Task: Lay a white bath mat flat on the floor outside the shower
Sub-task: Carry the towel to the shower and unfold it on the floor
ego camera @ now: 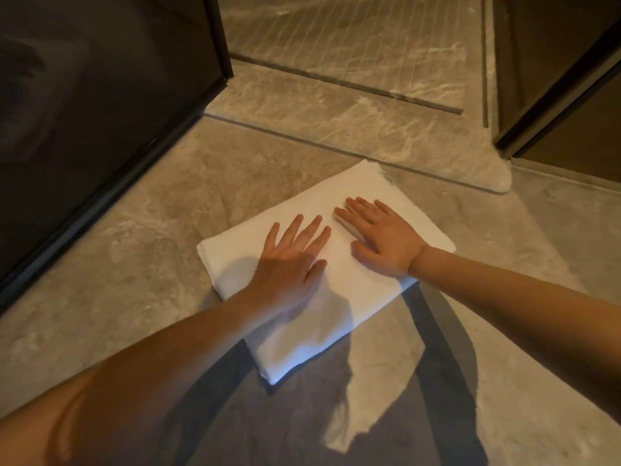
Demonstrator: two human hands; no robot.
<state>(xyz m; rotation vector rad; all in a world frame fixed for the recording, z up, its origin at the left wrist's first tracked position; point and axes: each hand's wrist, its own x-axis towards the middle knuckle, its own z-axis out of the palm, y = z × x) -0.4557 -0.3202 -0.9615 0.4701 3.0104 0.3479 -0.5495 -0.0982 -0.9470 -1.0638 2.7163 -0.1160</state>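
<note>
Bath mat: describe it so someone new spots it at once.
On the marble floor, just before the shower threshold, lies the bath mat. The left hand and right hand rest flat on it. It is the only white cloth here.

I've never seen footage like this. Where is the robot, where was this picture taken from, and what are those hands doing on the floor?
There is no machine here: a person does the job with two bare hands. The single picture comes from a camera worn on the person's head, looking forward and down, so the arms reach in from the bottom edge. On the stone-patterned floor lies a white bath mat, which appears folded, judging by its layered left edge. The left hand and right hand both rest flat on it, fingers straight, gripping nothing. A dark glass door stands to the left.
</note>
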